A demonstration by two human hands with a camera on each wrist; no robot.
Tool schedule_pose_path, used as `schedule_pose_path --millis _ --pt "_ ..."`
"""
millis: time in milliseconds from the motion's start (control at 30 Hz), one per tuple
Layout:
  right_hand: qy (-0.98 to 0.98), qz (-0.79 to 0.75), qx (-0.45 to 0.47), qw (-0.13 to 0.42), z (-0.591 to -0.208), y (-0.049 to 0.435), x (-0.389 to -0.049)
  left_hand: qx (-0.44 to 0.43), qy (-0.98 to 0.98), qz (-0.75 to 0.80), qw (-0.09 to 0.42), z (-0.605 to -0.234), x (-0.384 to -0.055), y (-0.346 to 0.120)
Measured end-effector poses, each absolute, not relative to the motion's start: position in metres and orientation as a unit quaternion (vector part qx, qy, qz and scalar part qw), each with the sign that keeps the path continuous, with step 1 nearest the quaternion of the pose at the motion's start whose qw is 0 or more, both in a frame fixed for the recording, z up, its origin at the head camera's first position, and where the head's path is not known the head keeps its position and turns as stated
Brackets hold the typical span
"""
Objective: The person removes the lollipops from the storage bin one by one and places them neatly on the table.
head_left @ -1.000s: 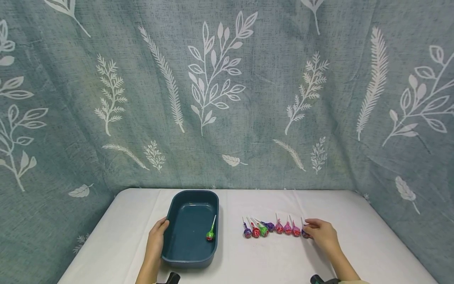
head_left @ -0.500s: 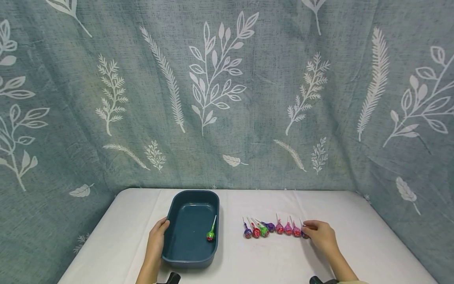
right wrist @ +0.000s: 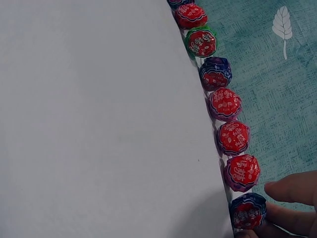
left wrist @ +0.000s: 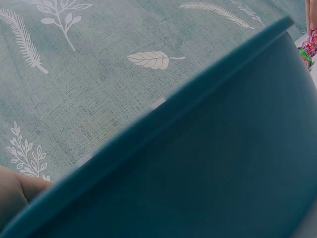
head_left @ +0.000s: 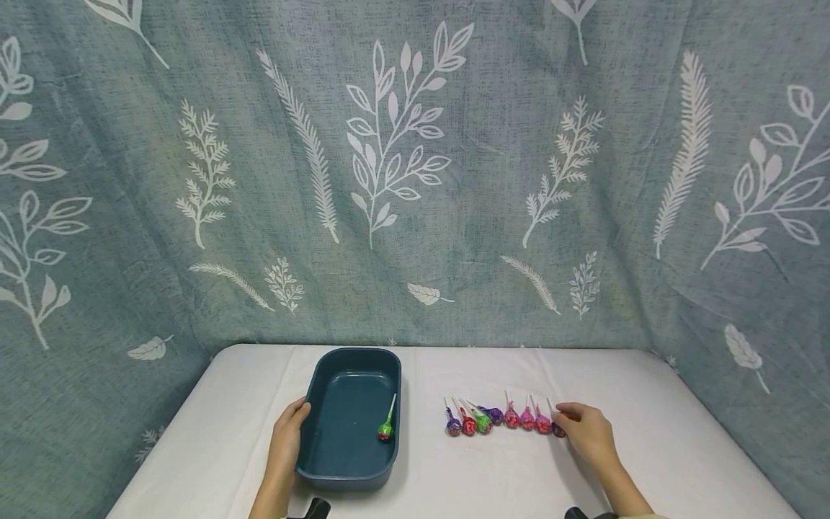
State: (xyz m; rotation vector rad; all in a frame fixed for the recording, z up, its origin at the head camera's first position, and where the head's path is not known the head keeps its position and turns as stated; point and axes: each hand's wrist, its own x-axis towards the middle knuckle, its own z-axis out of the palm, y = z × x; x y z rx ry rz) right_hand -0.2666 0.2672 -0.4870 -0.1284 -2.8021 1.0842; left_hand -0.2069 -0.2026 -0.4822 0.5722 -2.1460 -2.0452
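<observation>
In the head view, my left hand (head_left: 283,436) grips the left rim of a deep teal rectangular tub (head_left: 346,481). A green lollipop (head_left: 385,432) lies inside, near its right wall. My right hand (head_left: 588,432) pinches a dark purple lollipop (right wrist: 248,211) at the right end of a row on the table. Left of it in the row are three pink lollipops (head_left: 527,422), a purple one (head_left: 496,416), a green one (head_left: 483,424), a red one (head_left: 468,425) and another purple one (head_left: 453,427). The tub's side (left wrist: 198,158) hides most of my left hand in the left wrist view.
A white cloth (head_left: 480,476) covers the table. Behind it hangs a blue-green curtain (head_left: 415,303) with white leaf prints. Bare cloth separates the tub from the row. Dark wrist straps (head_left: 318,508) show at the bottom edge.
My right hand has shifted slightly left, and the dark purple lollipop's stick now leans more to the left. My left hand and the tub have stayed in place.
</observation>
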Motion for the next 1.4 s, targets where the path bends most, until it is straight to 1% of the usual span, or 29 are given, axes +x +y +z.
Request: schedule_pose_path --millis 233,567,900,1067,1200,1400 --pt "-0.93 0.357 -0.041 0.08 -0.488 0.268 -0.266 0.189 -0.709 -0.677 0.059 -0.483 -0.207 -0.203" --pt "-0.915 0.393 -0.064 0.071 -0.482 0.265 -0.262 0.191 -0.708 -0.678 0.062 -0.484 -0.208 -0.203" --pt "-0.916 0.392 -0.044 0.081 -0.471 0.256 -0.258 0.191 -0.707 -0.678 0.06 -0.484 -0.208 -0.203" --pt "-0.913 0.395 -0.044 0.092 -0.467 0.246 -0.255 0.187 -0.711 -0.675 0.063 -0.483 -0.208 -0.203" --pt "-0.906 0.409 -0.026 0.104 -0.462 0.232 -0.251 0.186 -0.71 -0.676 0.067 -0.483 -0.207 -0.203" --pt "-0.896 0.433 0.004 0.101 -0.453 0.207 -0.247 0.185 -0.708 -0.679 0.064 -0.483 -0.207 -0.203"
